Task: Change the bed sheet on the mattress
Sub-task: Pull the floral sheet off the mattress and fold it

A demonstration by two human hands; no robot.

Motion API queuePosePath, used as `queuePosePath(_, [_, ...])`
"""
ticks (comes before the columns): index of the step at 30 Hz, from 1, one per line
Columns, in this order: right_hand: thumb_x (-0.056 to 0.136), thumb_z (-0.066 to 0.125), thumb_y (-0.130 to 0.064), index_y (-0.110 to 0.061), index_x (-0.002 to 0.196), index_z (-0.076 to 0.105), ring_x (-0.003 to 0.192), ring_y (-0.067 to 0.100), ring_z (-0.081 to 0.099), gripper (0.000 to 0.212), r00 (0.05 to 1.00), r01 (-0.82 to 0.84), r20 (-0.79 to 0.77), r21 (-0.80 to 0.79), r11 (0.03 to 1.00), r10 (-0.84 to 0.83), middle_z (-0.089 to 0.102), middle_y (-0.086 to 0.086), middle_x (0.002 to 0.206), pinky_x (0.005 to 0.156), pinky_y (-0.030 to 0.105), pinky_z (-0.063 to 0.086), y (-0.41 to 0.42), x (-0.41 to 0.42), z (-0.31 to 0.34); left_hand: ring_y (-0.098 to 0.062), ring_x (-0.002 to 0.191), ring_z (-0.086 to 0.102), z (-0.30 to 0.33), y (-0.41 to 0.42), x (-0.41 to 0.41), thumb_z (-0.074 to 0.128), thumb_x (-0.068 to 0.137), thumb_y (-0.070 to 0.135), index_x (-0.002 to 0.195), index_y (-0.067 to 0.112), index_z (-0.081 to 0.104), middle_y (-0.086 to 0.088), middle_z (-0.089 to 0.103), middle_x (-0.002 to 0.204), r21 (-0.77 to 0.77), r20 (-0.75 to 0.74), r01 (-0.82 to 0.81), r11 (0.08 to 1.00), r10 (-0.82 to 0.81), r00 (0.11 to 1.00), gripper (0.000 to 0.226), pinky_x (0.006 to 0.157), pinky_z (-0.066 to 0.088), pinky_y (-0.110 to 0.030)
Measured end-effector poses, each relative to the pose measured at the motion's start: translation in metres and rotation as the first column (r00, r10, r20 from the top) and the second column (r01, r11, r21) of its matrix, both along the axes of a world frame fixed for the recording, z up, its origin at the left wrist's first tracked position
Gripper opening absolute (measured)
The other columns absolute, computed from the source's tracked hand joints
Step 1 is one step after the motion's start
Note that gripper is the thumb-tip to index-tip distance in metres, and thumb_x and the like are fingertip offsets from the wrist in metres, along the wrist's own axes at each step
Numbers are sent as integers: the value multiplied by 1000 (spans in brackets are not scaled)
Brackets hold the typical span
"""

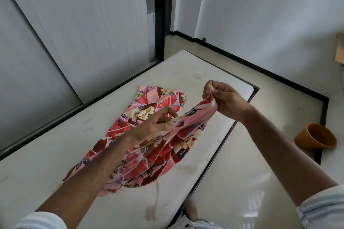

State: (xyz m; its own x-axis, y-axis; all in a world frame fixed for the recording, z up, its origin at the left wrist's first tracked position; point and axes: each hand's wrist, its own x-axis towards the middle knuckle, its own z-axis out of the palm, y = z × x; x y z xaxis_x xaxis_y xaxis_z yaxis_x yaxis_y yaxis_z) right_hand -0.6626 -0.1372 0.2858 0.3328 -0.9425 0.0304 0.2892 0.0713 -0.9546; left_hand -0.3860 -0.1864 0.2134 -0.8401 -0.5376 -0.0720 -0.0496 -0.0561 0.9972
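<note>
Sheet point(143, 126) in red and pink floral print lies bunched on the bare mattress point(55, 154), most of it heaped in a crumpled band that runs from near the person's body away toward the far end, while one edge is lifted clear of the surface between the two hands. Right hand point(225, 98) pinches that raw, frayed edge at its highest point, thumb and fingertips closed on the cloth, held up above the mattress's right side. Left hand point(158, 124) sits lower and nearer the heap, thumb and forefinger curled round the same edge a little way along — so the cloth stretches as a short taut span from left hand up to right, with the rest of the sheet hanging and trailing down and to the left of both. What matters for the next move, as I judge it, is that the bulk lies left of and below the grip, and its long run follows the mattress's length; the hands would need to work apart along the edge to find a corner before anything can be spread. Mattress shows stains and carries no cover, so the fresh sheet is not yet laid. An orange pot point(316, 137) lies tipped on the floor point(242, 182) to the right, well apart from the bed
</note>
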Motion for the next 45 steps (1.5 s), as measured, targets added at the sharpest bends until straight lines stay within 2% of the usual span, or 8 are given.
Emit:
queuePosePath(4, [102, 36, -11, -3, 87, 53, 71, 13, 57, 24, 1000, -6, 5, 1, 1000, 6, 55, 6, 78, 67, 23, 50, -3, 0, 3, -13, 86, 59, -1, -7, 4, 70, 89, 22, 99, 19, 63, 9, 62, 87, -7, -19, -68, 998, 68, 997, 12, 82, 48, -23])
queuePosePath(7, [104, 34, -12, -2, 90, 49, 71, 12, 59, 23, 1000, -17, -11, 6, 1000, 17, 56, 4, 78, 68, 23, 51, -7, -1, 5, -20, 67, 55, -7, -11, 2, 72, 90, 7, 95, 20, 64, 1, 60, 76, -244, -69, -322, 915, 315, 947, 16, 59, 48, -26])
queuePosePath(12, [108, 34, -12, -7, 90, 56, 70, 11, 58, 30, 995, 86, -52, 0, 996, -86, 57, 1, 78, 67, 21, 51, -15, 5, 8, 9, 68, 53, -24, -10, -5, 77, 83, -2, 96, 9, 64, 12, 57, 88, -832, -195, -434, 345, 551, 812, 22, 60, 46, -7])
queuePosePath(21, [108, 41, -14, -11, 90, 60, 82, 17, 61, 25, 810, 387, -344, -294, 874, -475, 65, -2, 83, 75, 33, 51, -30, 16, 25, -9, 86, 66, -45, 3, -21, 69, 93, 11, 114, 19, 50, 3, 64, 105, -728, -301, -544, 417, 519, 800, 30, 67, 58, -22])
queuePosePath(26, [108, 41, -15, -14, 86, 59, 77, 12, 61, 28, 781, 408, -368, -309, 859, -504, 64, -8, 76, 72, 30, 51, -34, 20, 34, -16, 63, 66, -49, -3, -22, 52, 101, 18, 114, 14, 50, -10, 69, 92, -881, -302, -438, 178, 501, 811, 14, 46, 56, -28])
queuePosePath(33, [108, 42, -16, -14, 89, 62, 79, 14, 63, 28, 802, 423, -346, -249, 871, -488, 66, -3, 81, 69, 28, 51, -40, 17, 36, -22, 83, 64, -52, -10, -18, 70, 86, 2, 103, 3, 72, -12, 66, 93, -963, -270, -229, -144, 523, 808, 17, 70, 58, -30])
queuePosePath(39, [108, 42, -19, -11, 91, 62, 83, 24, 61, 27, 828, 417, -320, -197, 887, -461, 64, 6, 84, 73, 34, 53, -42, 22, 36, -20, 93, 56, -53, -10, -23, 52, 95, 58, 104, 13, 64, -5, 59, 99, -995, -89, -101, -23, 686, 723, 47, 83, 48, -38])
queuePosePath(45, [108, 42, -19, -1, 99, 58, 83, 26, 60, 26, 843, 388, -321, -191, 902, -430, 61, 8, 83, 72, 33, 51, -42, 30, 39, -23, 85, 62, -47, -15, -33, 73, 84, 38, 98, 9, 63, -7, 61, 94, -992, -68, -127, 27, 728, 682, 34, 77, 54, -41])
